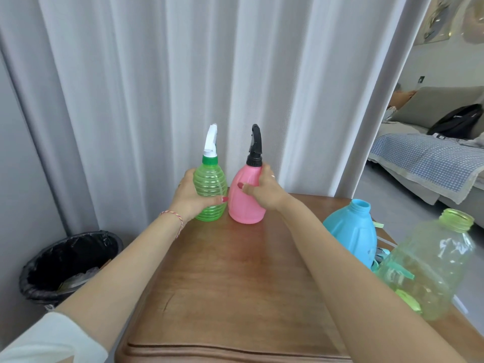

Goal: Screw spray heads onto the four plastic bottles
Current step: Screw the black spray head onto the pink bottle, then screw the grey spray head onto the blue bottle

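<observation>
Two of four bottles capped | left hand [190, 196] wraps green bottle [210, 191] at table's [222, 284] far end | right hand [264, 191] grips pink bottle [245, 197] just beside it | blue bottle [352, 231], clear bottle [424, 268] at right, necks open | next, likely: let go, fetch a spray head.

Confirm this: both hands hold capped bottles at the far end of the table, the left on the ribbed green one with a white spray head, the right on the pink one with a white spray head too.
Not quite. The head view shows the pink bottle in the right hand wearing a black spray head. Only the ribbed green bottle in the left hand has a white spray head.
</observation>
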